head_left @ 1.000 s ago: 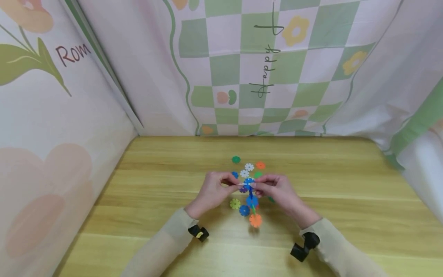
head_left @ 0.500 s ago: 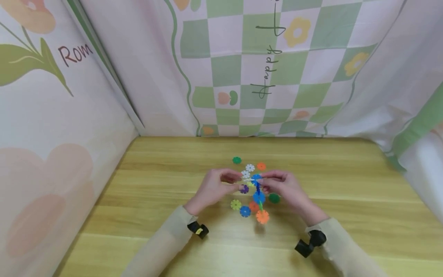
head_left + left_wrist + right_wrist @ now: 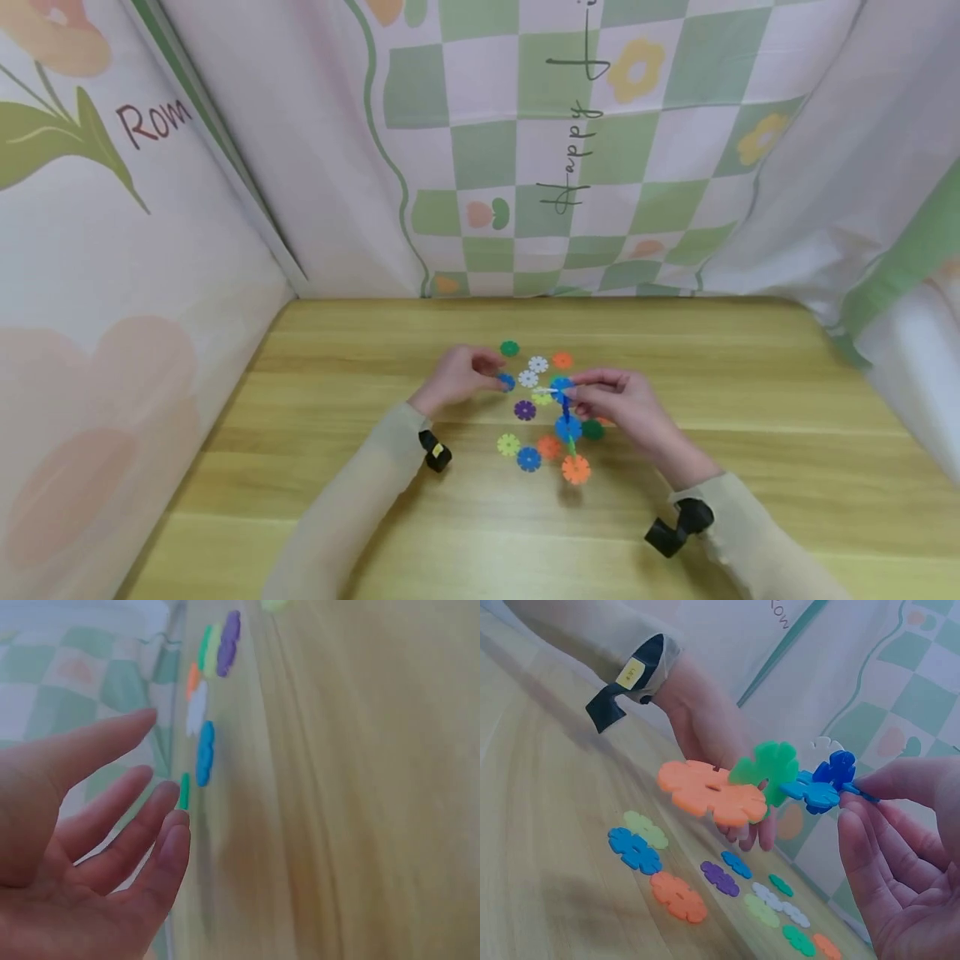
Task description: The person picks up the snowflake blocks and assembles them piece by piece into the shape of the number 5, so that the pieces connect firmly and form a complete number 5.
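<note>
Pinching the blue top piece [image 3: 560,386] of a chain [image 3: 568,428] between thumb and fingers, the right hand [image 3: 618,404] holds it raised over the tabletop [image 3: 322,400], the rest reaching from the fingertips toward the person. Outward from that hand, the pieces run blue, dark blue, blue, green, then orange at the far end (a white piece [image 3: 545,390], seen nearly edge-on from the head, juts out toward the left hand). The left hand [image 3: 461,377] has its thumb and fingers relaxed and spread apart, low over the tabletop; a blue disc [image 3: 507,382] lies at its fingertips, overlapped by them in the head view, though the left wrist view shows it apart from them. Just beyond the left hand's fingertips lies a green disc [image 3: 510,348], and to their right are two white discs [image 3: 537,364] close together, with an orange disc [image 3: 562,360] farther right. Between the hands, slightly nearer the person than the left fingertips, is a purple disc [image 3: 524,410]. Closer in, to the left of the right hand, sit a lime disc [image 3: 508,444], a second blue disc [image 3: 528,459] and a red-orange disc [image 3: 549,447]. On the near side of the right hand's fingers shows a dark green disc [image 3: 592,429].
</note>
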`<state>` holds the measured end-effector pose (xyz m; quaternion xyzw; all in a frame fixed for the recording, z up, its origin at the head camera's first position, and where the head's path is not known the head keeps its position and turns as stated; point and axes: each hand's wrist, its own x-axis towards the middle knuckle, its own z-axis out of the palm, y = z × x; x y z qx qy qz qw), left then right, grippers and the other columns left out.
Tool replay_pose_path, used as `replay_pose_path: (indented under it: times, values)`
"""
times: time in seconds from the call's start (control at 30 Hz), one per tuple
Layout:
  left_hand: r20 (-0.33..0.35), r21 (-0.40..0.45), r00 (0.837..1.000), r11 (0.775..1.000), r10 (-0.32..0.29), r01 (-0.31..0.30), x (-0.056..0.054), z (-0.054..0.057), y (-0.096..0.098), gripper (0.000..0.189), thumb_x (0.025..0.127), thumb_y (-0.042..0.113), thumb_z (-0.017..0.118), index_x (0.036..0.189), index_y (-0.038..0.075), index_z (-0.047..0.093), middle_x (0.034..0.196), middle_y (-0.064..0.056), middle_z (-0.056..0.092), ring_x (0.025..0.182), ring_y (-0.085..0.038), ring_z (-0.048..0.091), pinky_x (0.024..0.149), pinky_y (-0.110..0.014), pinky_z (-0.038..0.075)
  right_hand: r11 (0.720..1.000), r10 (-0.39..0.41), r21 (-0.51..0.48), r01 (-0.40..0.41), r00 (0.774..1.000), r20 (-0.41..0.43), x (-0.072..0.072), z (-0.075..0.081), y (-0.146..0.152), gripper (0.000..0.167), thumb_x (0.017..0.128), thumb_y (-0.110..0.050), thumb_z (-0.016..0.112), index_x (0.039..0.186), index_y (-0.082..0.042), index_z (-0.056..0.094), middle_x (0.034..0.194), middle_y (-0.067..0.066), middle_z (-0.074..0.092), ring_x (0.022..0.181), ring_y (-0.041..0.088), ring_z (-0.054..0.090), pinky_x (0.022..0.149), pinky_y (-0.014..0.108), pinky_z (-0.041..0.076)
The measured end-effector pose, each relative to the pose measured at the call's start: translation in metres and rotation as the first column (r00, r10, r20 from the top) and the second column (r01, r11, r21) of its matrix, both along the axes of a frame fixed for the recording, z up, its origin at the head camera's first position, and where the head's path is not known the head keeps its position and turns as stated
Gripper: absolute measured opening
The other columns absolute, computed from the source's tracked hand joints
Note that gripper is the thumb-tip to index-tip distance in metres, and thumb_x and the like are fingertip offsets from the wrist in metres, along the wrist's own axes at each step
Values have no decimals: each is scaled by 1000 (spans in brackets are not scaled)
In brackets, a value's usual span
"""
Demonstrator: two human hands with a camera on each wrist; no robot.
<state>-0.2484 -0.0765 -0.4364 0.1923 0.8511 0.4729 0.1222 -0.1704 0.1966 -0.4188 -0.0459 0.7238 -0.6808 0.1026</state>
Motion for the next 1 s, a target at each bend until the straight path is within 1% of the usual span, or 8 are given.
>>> replay_pose_path:
  times: [0.1,0.23,0.43,0.57,0.67,0.8,1.0]
  values:
    - [20,-44,1000,999,-10,11,-4,-2,1,40,85,11,84,122,3,71,110,-6,71,98,-16,64,87,-29,54,1000,7,-1,-7,1000,4,0,0,-1,36,96,-14,73,117,13,64,95,14,72,82,20,70,77,33,60]
    - [39,-73,999,997,-9,12,-8,-7,3,39,83,11,85,119,3,72,106,-3,70,96,-15,63,86,-29,54,1000,18,-4,-18,1000,7,0,0,-2,36,96,-14,74,117,13,63,95,14,72,82,20,69,77,33,60]
    - [25,-130,1000,991,8,-5,-12,-10,8,33,82,12,87,112,6,75,97,0,69,89,-14,62,81,-27,53,999,34,-5,-34,999,5,-1,0,-3,34,96,-14,73,115,12,64,96,14,73,81,20,69,77,34,60]
    - [21,-152,1000,988,22,-19,-12,-10,10,31,82,12,87,109,7,75,95,0,68,88,-14,61,79,-27,53,999,40,-11,-40,999,6,-1,0,-4,31,96,-12,73,114,12,64,96,14,73,81,20,69,77,34,60]
    - [29,-151,999,988,33,-28,-11,-9,10,32,81,11,88,110,6,74,96,0,67,89,-15,61,80,-28,53,999,39,-13,-39,999,8,0,0,-3,31,96,-12,73,114,11,64,95,14,72,81,20,69,76,34,60]
    - [29,-128,999,991,35,-31,-7,-8,9,31,81,7,87,107,5,71,94,-1,66,88,-16,61,79,-28,54,999,33,-13,-33,999,15,0,0,-3,32,95,-14,74,114,11,64,94,14,73,80,19,69,76,34,60]
    - [6,-64,1000,998,9,-9,3,-9,6,22,85,3,82,104,6,70,92,-1,68,86,-16,64,77,-29,55,999,26,-21,-25,1000,16,1,-1,-2,34,95,-14,74,114,12,63,93,13,73,79,19,69,76,33,60]
